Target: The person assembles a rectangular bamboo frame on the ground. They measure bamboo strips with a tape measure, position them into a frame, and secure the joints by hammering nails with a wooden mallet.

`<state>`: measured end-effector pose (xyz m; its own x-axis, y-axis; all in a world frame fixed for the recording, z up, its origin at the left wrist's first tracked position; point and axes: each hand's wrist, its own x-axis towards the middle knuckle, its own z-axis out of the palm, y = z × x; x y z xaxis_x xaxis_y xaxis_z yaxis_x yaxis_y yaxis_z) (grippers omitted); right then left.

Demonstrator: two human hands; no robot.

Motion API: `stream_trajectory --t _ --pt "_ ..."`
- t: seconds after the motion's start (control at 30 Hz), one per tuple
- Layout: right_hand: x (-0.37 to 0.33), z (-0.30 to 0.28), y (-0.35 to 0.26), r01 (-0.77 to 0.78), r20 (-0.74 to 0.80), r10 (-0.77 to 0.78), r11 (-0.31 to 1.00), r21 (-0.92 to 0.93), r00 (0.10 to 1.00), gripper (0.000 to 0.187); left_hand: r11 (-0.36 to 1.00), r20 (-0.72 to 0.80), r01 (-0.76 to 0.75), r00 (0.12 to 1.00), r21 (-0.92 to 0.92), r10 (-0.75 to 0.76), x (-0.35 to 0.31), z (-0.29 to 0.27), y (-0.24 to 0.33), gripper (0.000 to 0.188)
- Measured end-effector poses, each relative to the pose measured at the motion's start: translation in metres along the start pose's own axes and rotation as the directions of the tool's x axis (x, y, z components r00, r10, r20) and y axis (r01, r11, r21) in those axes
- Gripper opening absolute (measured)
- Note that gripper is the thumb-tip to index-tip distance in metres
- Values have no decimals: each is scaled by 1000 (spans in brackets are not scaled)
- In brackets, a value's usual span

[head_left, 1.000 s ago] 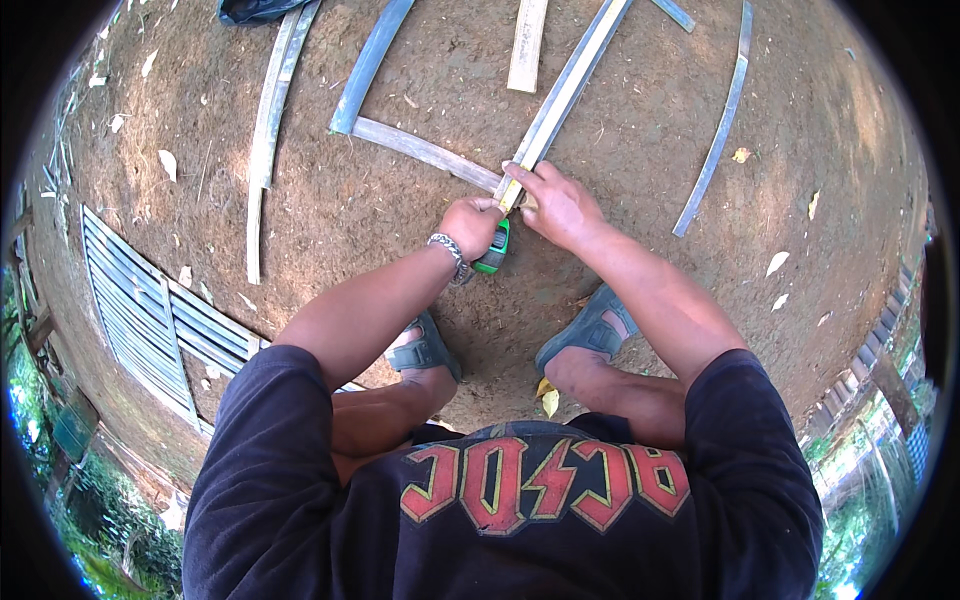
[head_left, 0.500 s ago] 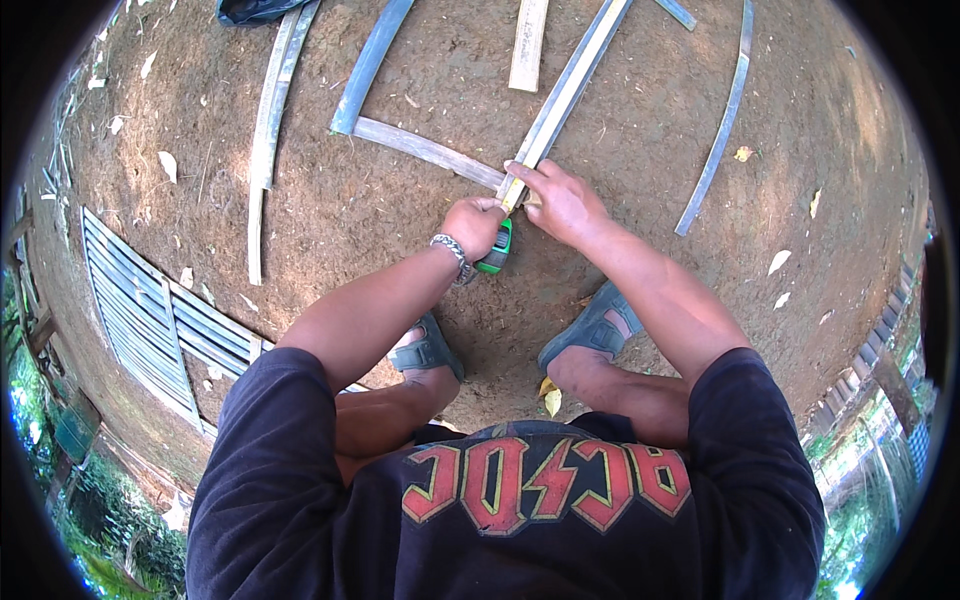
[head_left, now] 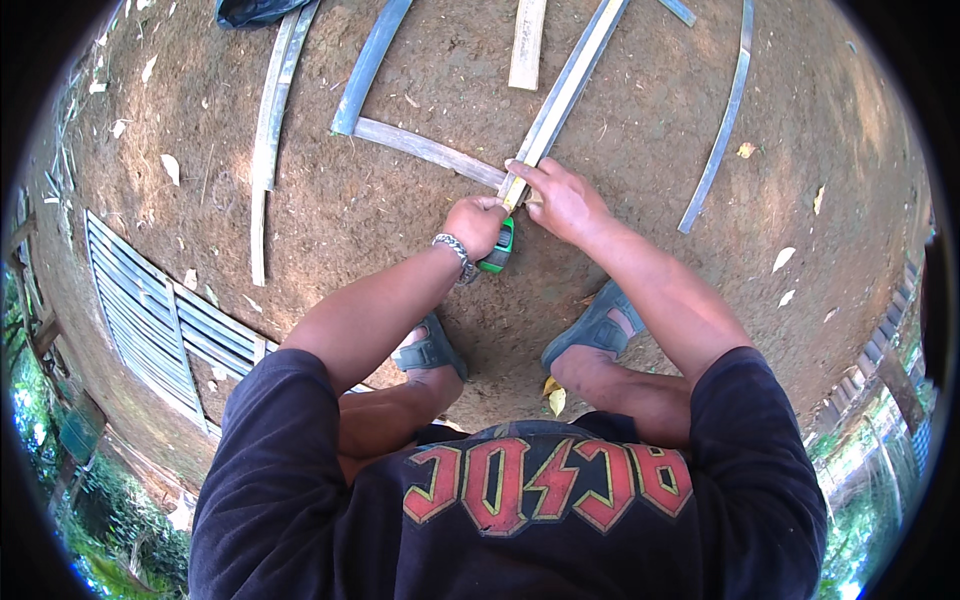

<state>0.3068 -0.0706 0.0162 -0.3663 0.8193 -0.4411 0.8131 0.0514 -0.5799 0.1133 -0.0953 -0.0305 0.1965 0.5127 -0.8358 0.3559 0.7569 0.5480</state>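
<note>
- Little changed: boxy green-and-black tape measure [head_left: 497, 250] stays at the near end of the long grey slat [head_left: 543, 124] (apparently held steady).
- Left hand [head_left: 475, 226]: fingers pinch yellow metal blade [head_left: 514, 190].
- Right hand [head_left: 568, 207]: forefinger extended, grip unclear.

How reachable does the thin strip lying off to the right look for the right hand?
Likely yes: just soil shows between the right hand and the near end of the strip. But its fingers are at the slat and would need to come off first.
</note>
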Motion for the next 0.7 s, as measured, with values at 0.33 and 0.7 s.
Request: stream_trajectory --t 0.33,0.7 --pt "-1 1 3 11 -21 -10 999 31 1000 65 999 17 -4 1000 -49 5 5 1 -7 21" --pt "-1 0 4 32 -30 -31 998 47 999 65 999 12 -38 999 -27 38 6 -1 -10 22"
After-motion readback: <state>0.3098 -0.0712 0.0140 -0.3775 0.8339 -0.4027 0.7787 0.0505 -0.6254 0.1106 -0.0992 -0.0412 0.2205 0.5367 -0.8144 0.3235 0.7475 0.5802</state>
